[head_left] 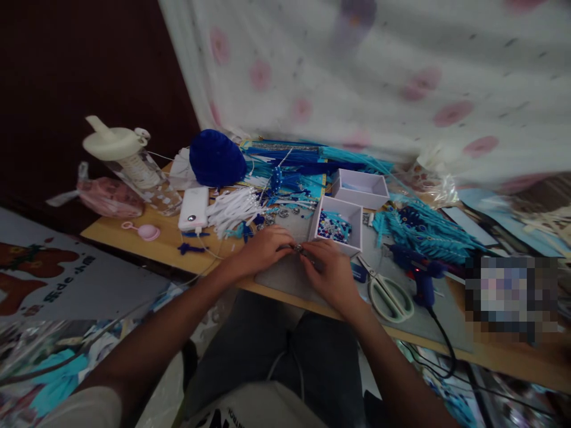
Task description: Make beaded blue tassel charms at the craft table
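Note:
Close together over the front of a grey mat (285, 279), my left hand (263, 249) and my right hand (328, 267) pinch a small silvery piece (298, 248) between their fingertips. Its exact kind is too small to make out. Just behind my right hand stands a white box (359, 235) filled with blue, white and red beads (332, 227). Several round silvery pieces (284, 212) lie on the mat behind my left hand, beside short blue scraps. White-handled scissors (390, 300) rest to the right of my right hand.
A blue glue gun (422, 273) with a lit red light and trailing cable sits at the right. Turquoise strips (437, 235), a second white box (361, 189) and blue strips fill the back. White strips (236, 211), a power bank (194, 209) and a bottle (143, 169) stand left.

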{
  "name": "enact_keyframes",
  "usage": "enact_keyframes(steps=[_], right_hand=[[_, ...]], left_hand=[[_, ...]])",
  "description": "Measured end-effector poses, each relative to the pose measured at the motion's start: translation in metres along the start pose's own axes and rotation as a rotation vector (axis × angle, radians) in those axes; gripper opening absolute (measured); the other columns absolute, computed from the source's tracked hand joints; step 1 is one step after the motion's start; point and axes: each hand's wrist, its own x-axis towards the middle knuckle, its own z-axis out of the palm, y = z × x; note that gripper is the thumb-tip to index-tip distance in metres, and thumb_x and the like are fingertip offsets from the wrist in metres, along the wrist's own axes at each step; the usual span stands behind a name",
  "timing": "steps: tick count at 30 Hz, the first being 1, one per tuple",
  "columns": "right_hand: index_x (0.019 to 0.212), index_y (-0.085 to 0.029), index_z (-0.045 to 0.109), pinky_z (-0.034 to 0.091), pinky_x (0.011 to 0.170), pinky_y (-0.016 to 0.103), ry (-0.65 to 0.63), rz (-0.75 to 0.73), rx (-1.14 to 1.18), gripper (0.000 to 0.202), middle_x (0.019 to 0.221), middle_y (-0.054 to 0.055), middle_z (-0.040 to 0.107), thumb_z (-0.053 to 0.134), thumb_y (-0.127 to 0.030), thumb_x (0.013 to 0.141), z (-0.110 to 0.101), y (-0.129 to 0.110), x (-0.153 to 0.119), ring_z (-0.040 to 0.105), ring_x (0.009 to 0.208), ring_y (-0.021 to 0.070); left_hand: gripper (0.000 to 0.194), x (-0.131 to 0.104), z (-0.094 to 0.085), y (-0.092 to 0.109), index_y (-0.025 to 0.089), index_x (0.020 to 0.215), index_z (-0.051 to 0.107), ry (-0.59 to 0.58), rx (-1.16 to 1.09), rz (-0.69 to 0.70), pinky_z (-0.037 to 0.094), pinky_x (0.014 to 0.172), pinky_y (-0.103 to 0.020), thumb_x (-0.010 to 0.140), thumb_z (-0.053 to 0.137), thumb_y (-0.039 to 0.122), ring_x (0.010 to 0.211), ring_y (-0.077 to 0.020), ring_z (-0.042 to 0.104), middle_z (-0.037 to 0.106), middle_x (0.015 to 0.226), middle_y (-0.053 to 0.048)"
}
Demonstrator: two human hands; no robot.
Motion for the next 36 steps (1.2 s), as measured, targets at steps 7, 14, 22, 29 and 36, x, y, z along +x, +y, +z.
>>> enact_keyframes(steps=[7,14,22,29,36], right_hand=[[0.09,-0.022,0.078,0.049,0.072,0.036,-0.054,0.252,0.115,0.013,0.086,0.007,0.075,0.071,-0.023,0.08,-0.007,-0.002,0.001,0.067,0.081,0.0255],[0.073,-0.02,0.075,0.033,0.057,0.027,-0.07,0.526,0.561,0.019,0.065,0.0,0.066,0.075,-0.039,0.077,-0.014,-0.006,0.005,0.051,0.058,0.0147],[0.07,-0.019,0.071,0.036,0.059,0.025,0.085,0.83,1.068,0.035,0.067,-0.002,0.068,0.093,-0.041,0.055,-0.02,-0.014,0.012,0.054,0.06,0.0113],[0.07,-0.019,0.067,0.038,0.06,0.025,0.071,0.836,1.203,0.037,0.067,0.0,0.07,0.093,-0.041,0.058,-0.023,-0.017,0.014,0.059,0.06,0.0122],[0.073,-0.019,0.063,0.047,0.071,0.029,0.056,0.843,1.299,0.037,0.075,0.001,0.073,0.092,-0.039,0.06,-0.031,-0.013,0.018,0.068,0.067,0.0171]], left_hand=[[0.017,0.006,-0.019,0.016,0.014,0.09,0.071,-0.102,0.019,0.029,0.042,0.08,-0.03,0.096,0.058,0.025,0.089,-0.0206,0.063,0.07,0.086,-0.007],[0.029,0.008,-0.04,0.022,0.014,0.105,0.071,-0.232,-0.462,-0.185,0.045,0.072,-0.026,0.096,0.057,0.038,0.079,-0.0163,0.067,0.074,0.084,-0.006],[0.028,0.032,-0.067,0.017,0.014,0.089,0.075,-0.33,-0.564,-0.167,0.044,0.066,-0.022,0.087,0.067,0.041,0.066,-0.0119,0.061,0.069,0.07,-0.002],[0.043,0.038,-0.052,0.018,0.015,0.099,0.067,-0.419,-0.821,-0.286,0.049,0.071,-0.027,0.086,0.065,0.056,0.074,-0.0144,0.066,0.073,0.089,-0.008],[0.038,0.05,-0.079,0.016,0.014,0.08,0.07,-0.39,-0.57,-0.261,0.035,0.052,-0.021,0.083,0.069,0.052,0.052,-0.0087,0.048,0.055,0.057,0.002]])
